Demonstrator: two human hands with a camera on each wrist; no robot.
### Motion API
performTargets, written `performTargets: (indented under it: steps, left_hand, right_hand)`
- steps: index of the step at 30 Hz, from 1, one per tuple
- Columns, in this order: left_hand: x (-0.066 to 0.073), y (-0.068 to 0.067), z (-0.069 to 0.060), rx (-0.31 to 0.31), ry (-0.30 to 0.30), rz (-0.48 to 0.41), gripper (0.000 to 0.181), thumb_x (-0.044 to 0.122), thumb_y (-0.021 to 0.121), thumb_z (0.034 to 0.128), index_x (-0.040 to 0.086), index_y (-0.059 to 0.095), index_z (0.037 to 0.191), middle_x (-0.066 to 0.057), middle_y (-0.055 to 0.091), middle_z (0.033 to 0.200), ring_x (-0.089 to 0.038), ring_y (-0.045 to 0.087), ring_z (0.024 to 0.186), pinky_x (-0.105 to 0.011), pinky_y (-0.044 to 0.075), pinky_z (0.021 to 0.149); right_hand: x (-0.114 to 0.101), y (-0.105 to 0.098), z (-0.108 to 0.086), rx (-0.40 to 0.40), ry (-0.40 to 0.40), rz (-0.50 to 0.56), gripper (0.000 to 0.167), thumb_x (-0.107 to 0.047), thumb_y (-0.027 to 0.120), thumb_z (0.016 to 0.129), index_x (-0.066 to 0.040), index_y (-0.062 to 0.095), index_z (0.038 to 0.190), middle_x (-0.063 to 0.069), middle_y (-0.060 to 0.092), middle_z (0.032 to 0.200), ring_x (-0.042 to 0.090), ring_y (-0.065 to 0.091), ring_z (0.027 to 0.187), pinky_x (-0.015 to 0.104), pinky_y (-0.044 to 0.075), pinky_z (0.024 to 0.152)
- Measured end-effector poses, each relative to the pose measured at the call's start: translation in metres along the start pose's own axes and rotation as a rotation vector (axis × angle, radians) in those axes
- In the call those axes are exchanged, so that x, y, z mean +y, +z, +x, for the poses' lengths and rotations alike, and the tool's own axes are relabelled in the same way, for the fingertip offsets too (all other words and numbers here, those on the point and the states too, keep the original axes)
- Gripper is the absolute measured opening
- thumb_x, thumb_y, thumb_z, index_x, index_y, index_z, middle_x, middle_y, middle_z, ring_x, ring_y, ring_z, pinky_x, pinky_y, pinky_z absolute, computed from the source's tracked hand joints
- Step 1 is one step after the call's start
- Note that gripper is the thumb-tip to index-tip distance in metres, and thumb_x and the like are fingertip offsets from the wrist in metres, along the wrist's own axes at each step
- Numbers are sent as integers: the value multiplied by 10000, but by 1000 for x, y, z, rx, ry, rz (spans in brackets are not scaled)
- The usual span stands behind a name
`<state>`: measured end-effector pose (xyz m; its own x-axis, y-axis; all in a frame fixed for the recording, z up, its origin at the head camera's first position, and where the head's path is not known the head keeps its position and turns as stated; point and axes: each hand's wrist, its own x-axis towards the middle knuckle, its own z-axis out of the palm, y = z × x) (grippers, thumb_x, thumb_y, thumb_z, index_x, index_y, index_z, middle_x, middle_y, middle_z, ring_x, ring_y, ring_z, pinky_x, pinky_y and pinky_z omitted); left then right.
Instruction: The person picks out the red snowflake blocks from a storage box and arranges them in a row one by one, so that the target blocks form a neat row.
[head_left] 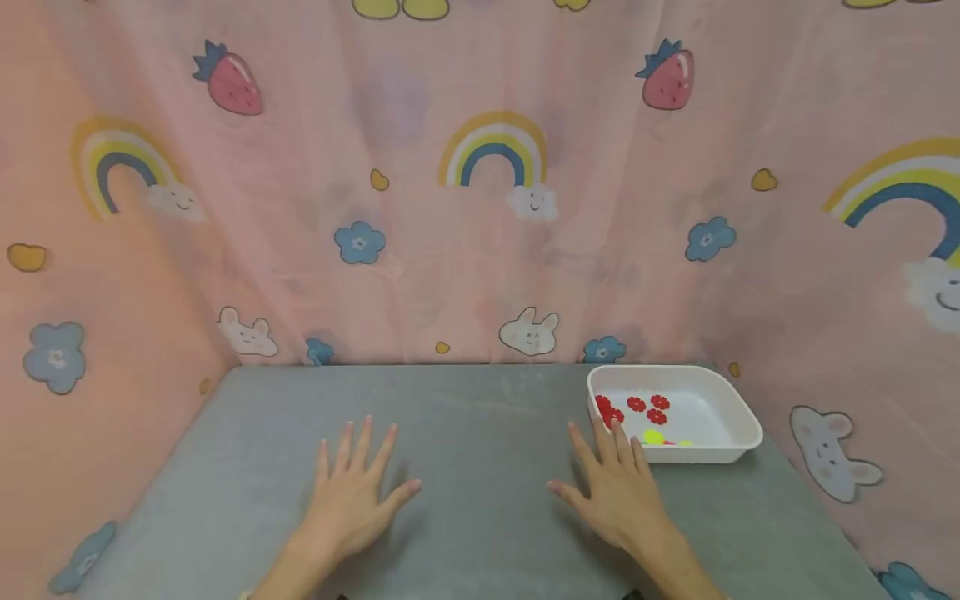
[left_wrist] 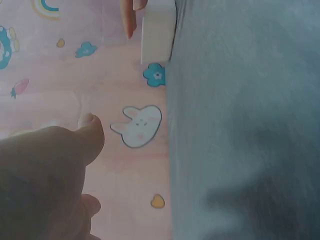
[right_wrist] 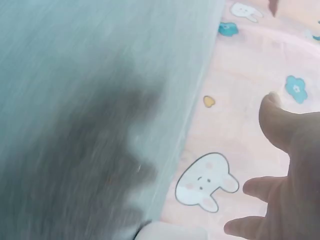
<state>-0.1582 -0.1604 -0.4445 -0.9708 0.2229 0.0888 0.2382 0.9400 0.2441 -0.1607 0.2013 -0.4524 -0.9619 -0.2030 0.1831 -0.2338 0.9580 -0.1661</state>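
My left hand hovers palm down above the grey tabletop, its fingers spread and holding nothing. Opposite it, my right hand is also spread out above the surface with nothing in its grasp. In the head view its fingertips overlap the near left corner of a white tray; whether they touch it I cannot tell. Inside the tray lie several red flower-shaped pieces and a few yellow pieces, partly hidden by the tray's front wall. A bit of pink shows beside the yellow.
The grey tabletop stretches beneath both hands and casts back their shadows. A pink curtain printed with rainbows, strawberries and rabbits hangs behind the table and along both sides. The tray stands at the back right, near the table's edge.
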Motion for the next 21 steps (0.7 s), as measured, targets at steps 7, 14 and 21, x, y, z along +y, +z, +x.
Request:
performTargets:
  steps: [7,14,21]
  left_hand:
    - [25,8,14,27,55,-8,801,665,422,998,199,249,1627,-181,89,1681,-409,4,1542,-671,9,1188]
    - [53,17,37,38,120,-58,776,652,388,1015,182,276,1621,-195,143,1678,-424,84,1539,-663,123,1189]
    - [81,30,65,105,184,-142,727,584,403,1041,161,277,1619,-239,208,1649,-446,176,1516,-641,222,1173]
  right_hand:
    - [24,-3,-2,25,-10,-32,824,-624,577,943,-92,416,1551,291,345,1574,530,243,1459,674,226,1156]
    - [56,-14,0,41,-9,-61,757,-550,596,968,-36,465,1507,346,376,1526,552,314,1414,650,257,1154]
    - [93,-24,4,58,23,-75,674,-428,629,969,44,512,1436,363,435,1453,556,391,1344,642,306,1129]
